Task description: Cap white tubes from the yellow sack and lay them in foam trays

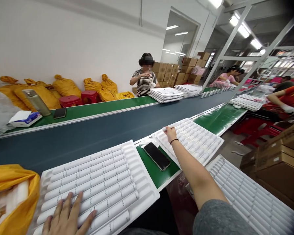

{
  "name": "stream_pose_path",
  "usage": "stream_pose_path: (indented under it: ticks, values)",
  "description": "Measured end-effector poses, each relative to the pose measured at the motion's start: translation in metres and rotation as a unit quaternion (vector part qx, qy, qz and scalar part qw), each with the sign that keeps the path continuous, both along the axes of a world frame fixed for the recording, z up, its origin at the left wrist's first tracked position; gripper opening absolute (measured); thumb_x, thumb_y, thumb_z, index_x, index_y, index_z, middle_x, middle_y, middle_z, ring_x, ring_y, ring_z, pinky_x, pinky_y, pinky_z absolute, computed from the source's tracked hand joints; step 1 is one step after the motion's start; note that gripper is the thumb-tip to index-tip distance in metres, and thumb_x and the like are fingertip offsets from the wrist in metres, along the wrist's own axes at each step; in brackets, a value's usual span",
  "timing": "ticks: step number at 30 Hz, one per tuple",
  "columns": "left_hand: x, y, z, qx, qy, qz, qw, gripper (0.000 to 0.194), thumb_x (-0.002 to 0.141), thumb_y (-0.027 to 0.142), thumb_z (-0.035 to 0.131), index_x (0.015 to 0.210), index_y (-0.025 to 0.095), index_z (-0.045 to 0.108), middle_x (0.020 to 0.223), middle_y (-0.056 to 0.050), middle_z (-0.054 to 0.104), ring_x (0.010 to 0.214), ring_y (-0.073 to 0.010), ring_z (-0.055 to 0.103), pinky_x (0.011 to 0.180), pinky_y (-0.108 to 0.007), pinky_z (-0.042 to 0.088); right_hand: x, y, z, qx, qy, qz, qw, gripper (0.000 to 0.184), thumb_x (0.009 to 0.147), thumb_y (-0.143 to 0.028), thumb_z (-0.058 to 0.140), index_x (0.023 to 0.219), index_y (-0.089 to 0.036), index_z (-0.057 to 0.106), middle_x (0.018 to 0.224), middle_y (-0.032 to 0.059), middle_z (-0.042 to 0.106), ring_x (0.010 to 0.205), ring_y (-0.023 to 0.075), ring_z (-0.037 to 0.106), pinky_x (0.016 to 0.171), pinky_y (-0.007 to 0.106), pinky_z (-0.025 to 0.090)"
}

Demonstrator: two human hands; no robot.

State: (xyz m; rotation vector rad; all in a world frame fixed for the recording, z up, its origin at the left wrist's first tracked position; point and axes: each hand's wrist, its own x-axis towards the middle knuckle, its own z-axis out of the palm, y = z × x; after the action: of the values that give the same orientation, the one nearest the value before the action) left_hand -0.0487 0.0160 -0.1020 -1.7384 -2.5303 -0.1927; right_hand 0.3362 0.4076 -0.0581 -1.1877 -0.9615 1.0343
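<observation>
My left hand [67, 213] lies with spread fingers on rows of white printed tubes [95, 178]. These tubes fill most of a white grooved tray [148, 184], whose right end has bare grooves. My right hand [171, 133] reaches forward, its fingers closed on the end of a white tube [164, 128]. That tube is at the far edge of a second white tray [217, 142], which also has rows of white tubes. A black phone [157, 156] rests between the two trays, beside a crumpled white glove [148, 141].
A grey conveyor belt [107, 125] runs past the green bench. At left stands an open yellow sack [30, 209] of white pieces; another filled tray [250, 189] is lower right, near cardboard boxes [279, 163]. Across the belt are stacked trays [166, 94] and a co-worker [145, 78].
</observation>
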Motion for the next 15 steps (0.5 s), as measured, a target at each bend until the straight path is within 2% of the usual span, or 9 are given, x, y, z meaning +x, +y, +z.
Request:
stream_pose_path:
  ticks: [5,7,11,15]
  values:
    - [0.002,0.000,0.012,-0.030,0.001,-0.011,1.000,0.076,0.081,0.060,0.035,0.144,0.018,0.033,0.152,-0.013,0.027,0.141,-0.0339,0.018,0.109,-0.053,0.017,-0.002,-0.029,0.005,-0.007,0.027,0.086,0.996,0.010,0.085,-0.018,0.060,0.094,-0.014,0.059,0.090,0.0043,0.068,0.083,0.0154,0.065,0.074,0.029,0.055]
    - [0.004,0.000,0.014,-0.034,0.000,-0.004,0.999,0.077,0.082,0.062,0.033,0.145,0.018,0.033,0.152,-0.012,0.026,0.141,-0.0336,0.016,0.110,-0.053,0.016,0.005,-0.035,0.005,-0.024,0.030,0.097,0.995,0.009,0.086,-0.018,0.060,0.093,-0.014,0.059,0.086,0.0038,0.068,0.079,0.0148,0.065,0.070,0.028,0.055]
    - [0.004,0.001,0.012,-0.031,0.000,0.001,1.000,0.078,0.080,0.065,0.032,0.144,0.019,0.035,0.151,-0.012,0.029,0.140,-0.0344,0.019,0.109,-0.054,0.018,0.024,-0.031,0.005,-0.050,0.035,0.065,0.996,0.019,0.091,-0.027,0.057,0.102,-0.012,0.059,0.093,0.0038,0.063,0.077,0.0128,0.063,0.067,0.029,0.055]
    - [0.002,0.001,0.009,-0.019,-0.009,-0.004,1.000,0.077,0.081,0.065,0.033,0.144,0.020,0.034,0.151,-0.012,0.028,0.140,-0.0341,0.019,0.110,-0.054,0.016,0.032,-0.028,0.011,-0.032,0.033,0.027,0.999,0.021,0.092,-0.029,0.055,0.106,-0.012,0.058,0.097,0.0044,0.062,0.080,0.0133,0.062,0.068,0.029,0.055]
